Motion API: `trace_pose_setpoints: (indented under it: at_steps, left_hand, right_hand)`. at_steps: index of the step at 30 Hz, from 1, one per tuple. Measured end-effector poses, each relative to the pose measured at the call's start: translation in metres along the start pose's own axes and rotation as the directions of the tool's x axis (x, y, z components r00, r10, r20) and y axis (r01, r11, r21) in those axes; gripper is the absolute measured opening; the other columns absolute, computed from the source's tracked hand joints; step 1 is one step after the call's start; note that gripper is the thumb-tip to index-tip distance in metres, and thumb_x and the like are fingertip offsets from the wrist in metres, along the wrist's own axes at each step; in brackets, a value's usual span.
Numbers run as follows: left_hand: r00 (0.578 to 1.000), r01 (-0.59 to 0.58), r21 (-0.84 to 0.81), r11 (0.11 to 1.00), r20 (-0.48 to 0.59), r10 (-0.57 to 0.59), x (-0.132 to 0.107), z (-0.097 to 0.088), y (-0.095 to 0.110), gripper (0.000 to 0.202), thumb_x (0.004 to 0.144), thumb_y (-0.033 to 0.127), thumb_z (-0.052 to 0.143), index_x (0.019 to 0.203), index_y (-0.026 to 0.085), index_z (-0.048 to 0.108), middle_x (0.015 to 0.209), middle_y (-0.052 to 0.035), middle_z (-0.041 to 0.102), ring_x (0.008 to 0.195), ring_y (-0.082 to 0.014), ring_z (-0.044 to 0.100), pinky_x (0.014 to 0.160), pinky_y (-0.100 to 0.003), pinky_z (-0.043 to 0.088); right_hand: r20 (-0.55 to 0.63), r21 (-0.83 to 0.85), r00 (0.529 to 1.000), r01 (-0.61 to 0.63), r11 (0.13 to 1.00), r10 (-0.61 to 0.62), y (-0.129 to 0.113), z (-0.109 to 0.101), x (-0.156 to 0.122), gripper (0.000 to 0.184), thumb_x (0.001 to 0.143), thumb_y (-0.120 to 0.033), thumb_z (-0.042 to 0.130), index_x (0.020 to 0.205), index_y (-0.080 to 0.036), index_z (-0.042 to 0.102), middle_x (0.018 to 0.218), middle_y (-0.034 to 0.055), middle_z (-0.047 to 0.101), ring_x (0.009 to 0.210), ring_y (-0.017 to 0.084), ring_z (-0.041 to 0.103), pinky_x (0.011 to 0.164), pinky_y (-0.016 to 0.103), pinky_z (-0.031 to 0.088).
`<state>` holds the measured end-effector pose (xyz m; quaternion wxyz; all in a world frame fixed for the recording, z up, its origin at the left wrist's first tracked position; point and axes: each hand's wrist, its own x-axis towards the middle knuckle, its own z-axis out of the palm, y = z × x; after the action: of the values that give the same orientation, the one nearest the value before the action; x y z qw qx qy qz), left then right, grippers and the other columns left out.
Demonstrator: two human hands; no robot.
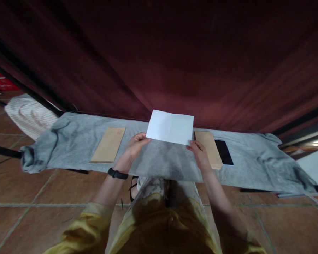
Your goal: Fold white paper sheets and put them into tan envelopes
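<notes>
A white sheet of paper [171, 127] with a faint crease near its middle is held up above the cloth-covered bench. My left hand [136, 144] pinches its lower left corner between thumb and fingers. At the lower right corner, my right hand [198, 152] grips the sheet the same way. To the left of my left hand lies a brown envelope [108, 144] with a small reddish mark near its top. Beside my right hand, partly covered by it, is a stack of brown envelopes [209, 148]. A dark smartphone [224, 152] rests against the stack's right side.
A grey cloth [76, 141] covers the narrow bench. Behind it hangs a dark red curtain [175, 70]. Striped fabric [31, 114] lies off the left end, and dark metal bars [5, 151] stand at both ends. The floor is brown tile [37, 218].
</notes>
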<state>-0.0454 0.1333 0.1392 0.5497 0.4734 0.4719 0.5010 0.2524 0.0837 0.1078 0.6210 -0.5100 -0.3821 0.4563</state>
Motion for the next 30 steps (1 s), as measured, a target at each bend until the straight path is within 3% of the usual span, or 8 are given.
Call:
trace_pose_setpoints:
  at_steps: [5, 10, 15, 19, 24, 30]
  left_hand:
    - [0.988, 0.143, 0.018, 0.99, 0.062, -0.144, -0.029, 0.0, -0.035, 0.026, 0.061, 0.033, 0.079, 0.08, 0.018, 0.072, 0.079, -0.0006, 0.073, 0.076, -0.0165, 0.062, 0.076, -0.028, 0.046]
    - [0.989, 0.151, -0.027, 0.988, 0.012, -0.15, -0.04, 0.002, -0.05, 0.025, 0.062, 0.037, 0.075, 0.079, 0.02, 0.07, 0.079, -0.0016, 0.072, 0.079, -0.0192, 0.065, 0.077, -0.029, 0.048]
    - [0.989, 0.15, 0.027, 0.988, -0.016, -0.15, -0.03, 0.009, -0.041, 0.032, 0.067, 0.047, 0.078, 0.082, 0.02, 0.072, 0.082, -0.0026, 0.073, 0.08, -0.0202, 0.065, 0.073, -0.029, 0.048]
    - [0.999, 0.053, 0.099, 0.994, -0.017, -0.051, -0.024, 0.014, -0.029, 0.032, 0.066, 0.046, 0.081, 0.079, 0.019, 0.071, 0.077, 0.0004, 0.069, 0.074, -0.0167, 0.06, 0.071, -0.026, 0.045]
    - [0.998, -0.045, 0.168, 0.985, -0.043, 0.053, -0.019, 0.014, -0.02, 0.028, 0.069, 0.042, 0.08, 0.07, 0.019, 0.065, 0.074, 0.0015, 0.065, 0.073, -0.0153, 0.056, 0.068, -0.026, 0.044]
    - [0.997, -0.011, 0.203, 0.979, -0.068, 0.026, -0.022, 0.008, -0.034, 0.03, 0.069, 0.044, 0.078, 0.067, 0.02, 0.061, 0.069, 0.003, 0.06, 0.068, -0.0139, 0.052, 0.064, -0.024, 0.041]
  right_hand:
    - [-0.002, -0.208, 0.999, -0.053, 0.977, 0.054, 0.046, -0.013, -0.021, 0.043, 0.071, -0.064, 0.074, 0.07, -0.022, 0.066, 0.068, -0.0019, 0.059, 0.073, 0.017, 0.058, 0.078, 0.032, 0.054]
    - [-0.013, -0.323, 0.997, -0.081, 0.943, 0.082, 0.072, -0.026, -0.035, 0.045, 0.072, -0.066, 0.07, 0.075, -0.022, 0.068, 0.073, -0.0002, 0.064, 0.075, 0.018, 0.059, 0.076, 0.033, 0.052]
    - [-0.019, -0.253, 0.998, -0.058, 0.966, 0.055, 0.057, -0.018, -0.026, 0.045, 0.071, -0.066, 0.073, 0.075, -0.021, 0.068, 0.083, 0.0025, 0.068, 0.076, 0.018, 0.061, 0.076, 0.034, 0.054]
    - [0.011, -0.227, 1.0, 0.015, 0.974, -0.012, 0.034, -0.007, -0.016, 0.042, 0.074, -0.063, 0.072, 0.077, -0.021, 0.068, 0.1, 0.0054, 0.071, 0.084, 0.019, 0.063, 0.079, 0.034, 0.054]
    - [0.035, -0.282, 0.988, 0.152, 0.947, -0.148, 0.014, -0.007, -0.013, 0.037, 0.081, -0.057, 0.067, 0.077, -0.021, 0.067, 0.108, 0.0066, 0.071, 0.098, 0.022, 0.062, 0.09, 0.034, 0.049]
    - [0.013, -0.278, 0.996, 0.093, 0.956, -0.093, 0.03, -0.015, -0.018, 0.033, 0.079, -0.054, 0.069, 0.077, -0.021, 0.067, 0.098, 0.004, 0.071, 0.086, 0.019, 0.062, 0.082, 0.033, 0.047]
